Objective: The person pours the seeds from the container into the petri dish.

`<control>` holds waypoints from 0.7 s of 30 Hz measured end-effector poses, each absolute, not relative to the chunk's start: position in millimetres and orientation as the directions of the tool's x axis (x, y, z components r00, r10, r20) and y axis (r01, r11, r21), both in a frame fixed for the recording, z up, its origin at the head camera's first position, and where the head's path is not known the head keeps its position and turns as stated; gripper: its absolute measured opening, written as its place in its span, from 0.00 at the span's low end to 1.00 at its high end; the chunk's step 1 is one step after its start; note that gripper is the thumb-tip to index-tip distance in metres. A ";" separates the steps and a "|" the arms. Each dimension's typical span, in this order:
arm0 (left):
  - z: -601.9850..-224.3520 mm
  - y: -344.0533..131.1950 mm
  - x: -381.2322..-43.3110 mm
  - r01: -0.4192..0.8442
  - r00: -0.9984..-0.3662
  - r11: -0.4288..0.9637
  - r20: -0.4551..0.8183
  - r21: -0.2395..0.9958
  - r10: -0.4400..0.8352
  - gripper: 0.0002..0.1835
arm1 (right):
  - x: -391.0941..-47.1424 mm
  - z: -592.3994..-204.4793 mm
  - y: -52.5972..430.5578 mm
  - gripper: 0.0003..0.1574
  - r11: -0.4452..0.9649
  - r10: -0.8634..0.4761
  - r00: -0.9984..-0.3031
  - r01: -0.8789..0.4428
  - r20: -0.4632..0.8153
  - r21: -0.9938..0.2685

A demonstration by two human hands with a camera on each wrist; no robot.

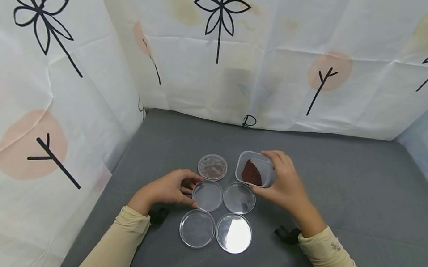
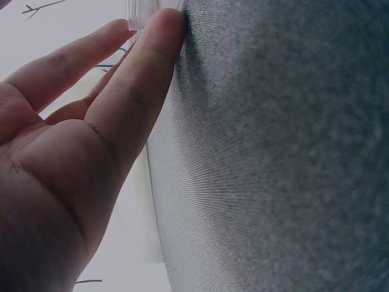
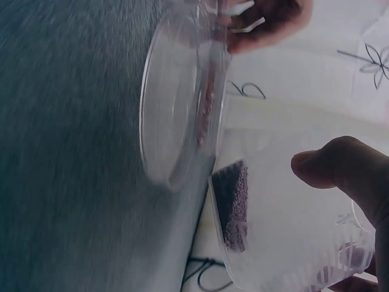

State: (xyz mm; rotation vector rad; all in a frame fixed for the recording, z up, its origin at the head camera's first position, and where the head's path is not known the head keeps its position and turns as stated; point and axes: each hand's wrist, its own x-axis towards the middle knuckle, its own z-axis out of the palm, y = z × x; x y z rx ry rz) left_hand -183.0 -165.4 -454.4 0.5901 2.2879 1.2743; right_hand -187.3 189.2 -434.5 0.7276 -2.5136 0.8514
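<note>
My right hand [image 1: 286, 183] grips a clear, square plastic tub [image 1: 241, 166] by its sides, with thumb and fingers on opposite edges. Brown granules [image 1: 251, 173] lie heaped in the tub; in the right wrist view the tub [image 3: 273, 207] is tilted. My left hand [image 1: 168, 188] holds the rim of the middle-left petri dish [image 1: 207, 196] between thumb and fingers. Only a sliver of that clear dish [image 2: 141, 13] shows in the left wrist view. Behind it, another petri dish [image 1: 212, 167] has brown granules spread over its bottom.
Clear petri dishes stand close together on the grey tabletop [image 1: 352, 192]: one at middle right [image 1: 239, 198], one at front left [image 1: 197, 229], and one at front right [image 1: 234, 233] reflecting light. A patterned white cloth [image 1: 269, 82] hangs behind the table.
</note>
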 end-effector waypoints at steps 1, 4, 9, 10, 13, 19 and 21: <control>-454.6 -165.7 -183.0 0.147 -0.805 0.480 -0.177 0.865 0.566 0.40 | -187.4 -434.6 185.8 0.60 0.683 -0.359 -0.786 -0.589 0.504 -0.432; -454.7 -166.3 -182.6 0.149 -0.805 0.478 -0.175 0.866 0.567 0.40 | -187.0 -434.5 175.8 0.60 0.684 -0.390 -0.775 -0.605 0.497 -0.408; -455.1 -166.6 -182.5 0.151 -0.802 0.481 -0.178 0.863 0.571 0.40 | -184.8 -433.1 161.0 0.60 0.667 -0.427 -0.765 -0.627 0.483 -0.403; -455.2 -166.7 -182.8 0.153 -0.801 0.482 -0.177 0.863 0.572 0.40 | -184.5 -432.7 158.5 0.60 0.664 -0.431 -0.764 -0.629 0.480 -0.405; -455.6 -166.6 -183.2 0.144 -0.803 0.485 -0.185 0.863 0.566 0.40 | -184.1 -432.1 152.1 0.60 0.659 -0.444 -0.758 -0.638 0.479 -0.398; -456.8 -166.0 -183.8 0.137 -0.804 0.485 -0.189 0.864 0.564 0.40 | -186.0 -433.7 141.5 0.60 0.662 -0.497 -0.712 -0.680 0.495 -0.314; -456.9 -166.3 -183.9 0.139 -0.804 0.484 -0.188 0.864 0.564 0.40 | -186.5 -434.1 138.0 0.59 0.663 -0.516 -0.694 -0.694 0.501 -0.279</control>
